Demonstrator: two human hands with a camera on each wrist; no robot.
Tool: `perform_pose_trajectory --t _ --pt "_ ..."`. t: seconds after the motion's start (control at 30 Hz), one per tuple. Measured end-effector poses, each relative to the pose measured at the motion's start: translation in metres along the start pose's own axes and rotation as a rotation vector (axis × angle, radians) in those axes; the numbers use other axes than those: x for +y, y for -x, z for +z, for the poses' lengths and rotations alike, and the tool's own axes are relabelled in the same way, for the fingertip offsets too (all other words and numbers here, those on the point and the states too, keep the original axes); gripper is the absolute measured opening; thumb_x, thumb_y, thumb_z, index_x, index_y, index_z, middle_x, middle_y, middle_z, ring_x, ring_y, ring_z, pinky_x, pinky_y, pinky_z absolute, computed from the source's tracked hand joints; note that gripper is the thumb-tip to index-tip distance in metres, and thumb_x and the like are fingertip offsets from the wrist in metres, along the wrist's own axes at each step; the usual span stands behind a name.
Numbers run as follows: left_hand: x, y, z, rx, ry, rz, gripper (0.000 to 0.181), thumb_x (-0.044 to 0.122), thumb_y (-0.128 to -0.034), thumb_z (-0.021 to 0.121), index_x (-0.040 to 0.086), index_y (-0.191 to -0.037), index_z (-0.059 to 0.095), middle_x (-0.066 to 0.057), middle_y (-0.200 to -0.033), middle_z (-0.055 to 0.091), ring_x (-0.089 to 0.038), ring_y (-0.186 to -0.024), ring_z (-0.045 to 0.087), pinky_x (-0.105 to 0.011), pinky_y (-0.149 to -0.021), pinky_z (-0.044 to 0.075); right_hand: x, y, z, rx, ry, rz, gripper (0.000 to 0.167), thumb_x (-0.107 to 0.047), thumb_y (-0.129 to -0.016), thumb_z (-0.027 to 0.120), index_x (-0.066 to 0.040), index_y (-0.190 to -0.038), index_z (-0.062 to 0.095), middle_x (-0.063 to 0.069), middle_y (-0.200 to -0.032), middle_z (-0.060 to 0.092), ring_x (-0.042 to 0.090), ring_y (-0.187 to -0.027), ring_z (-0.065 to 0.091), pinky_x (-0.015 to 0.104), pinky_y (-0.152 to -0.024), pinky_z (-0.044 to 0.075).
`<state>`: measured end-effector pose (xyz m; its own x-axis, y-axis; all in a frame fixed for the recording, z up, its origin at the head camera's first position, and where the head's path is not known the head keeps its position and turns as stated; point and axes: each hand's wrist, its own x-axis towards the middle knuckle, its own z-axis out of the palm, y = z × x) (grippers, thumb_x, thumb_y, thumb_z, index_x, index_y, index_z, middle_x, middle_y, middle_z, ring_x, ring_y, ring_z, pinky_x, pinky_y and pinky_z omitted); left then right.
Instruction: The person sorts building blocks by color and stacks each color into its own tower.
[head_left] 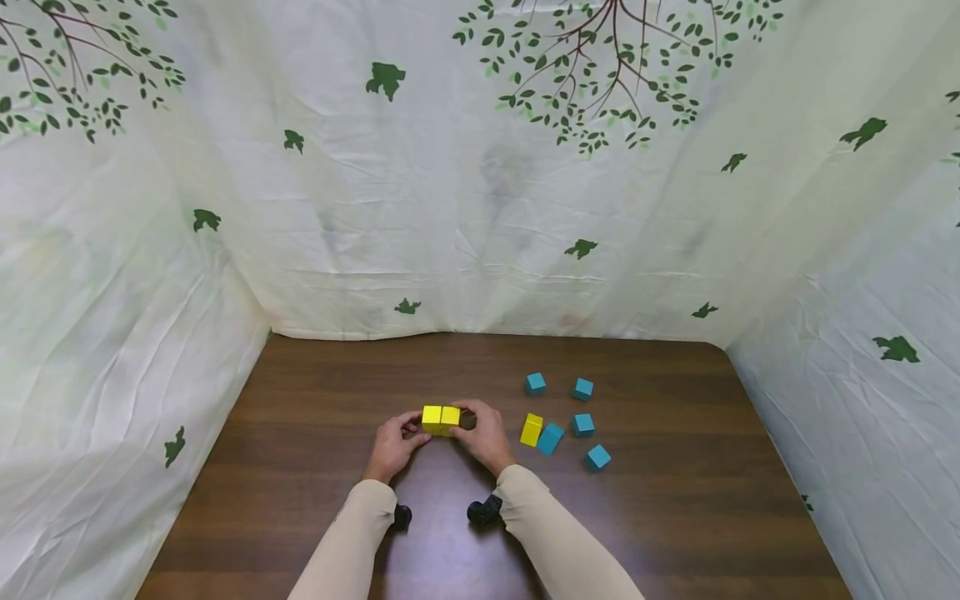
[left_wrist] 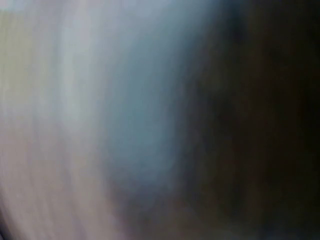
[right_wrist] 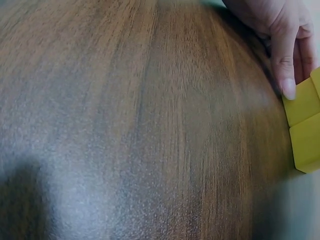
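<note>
- The yellow pair point(head_left: 441, 417) sits between your hands over the near-middle of the table point(head_left: 330, 379), its two blocks side by side; whether it bears on the wood is hard to tell.
- Your left hand point(head_left: 392, 446) pinches its left end between thumb and fingers; your right hand point(head_left: 486, 435) pinches the right end likewise.
- The seam looks like the weak spot: if your hands pull apart or one tilts, the blocks could split or twist; squeezing unevenly could pop one out.
- To the right, a lone yellow block point(head_left: 531, 430) leans close against a blue block point(head_left: 550, 439); a wide swing of your right hand might knock both.
- Four more blue blocks point(head_left: 582, 425) lie scattered beyond, less exposed to a stray sleeve point(head_left: 558, 537).
- Your left wrist view is too blurred to check that grip.
</note>
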<state>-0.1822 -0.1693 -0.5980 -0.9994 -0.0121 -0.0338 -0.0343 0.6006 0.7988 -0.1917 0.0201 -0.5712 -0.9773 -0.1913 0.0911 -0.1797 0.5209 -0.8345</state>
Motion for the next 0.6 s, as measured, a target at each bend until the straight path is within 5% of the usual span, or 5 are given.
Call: perform_pose_trajectory --t 0.6 --pt "-0.002 -0.001 -0.001 0.001 -0.002 -0.013 0.040 0.010 -0.0806 0.078 0.001 -0.118 0.066 -0.009 -0.091 0.063 -0.026 -0.089 0.057 -0.044 -0.085 0.046 0.004 0.003 -0.012 -0.019 -0.026 -0.011 0.045 -0.007 -0.081 0.078 -0.009 -0.123 0.062 0.007 -0.113 0.063 0.024 -0.103 0.058 0.040 -0.089 0.049"
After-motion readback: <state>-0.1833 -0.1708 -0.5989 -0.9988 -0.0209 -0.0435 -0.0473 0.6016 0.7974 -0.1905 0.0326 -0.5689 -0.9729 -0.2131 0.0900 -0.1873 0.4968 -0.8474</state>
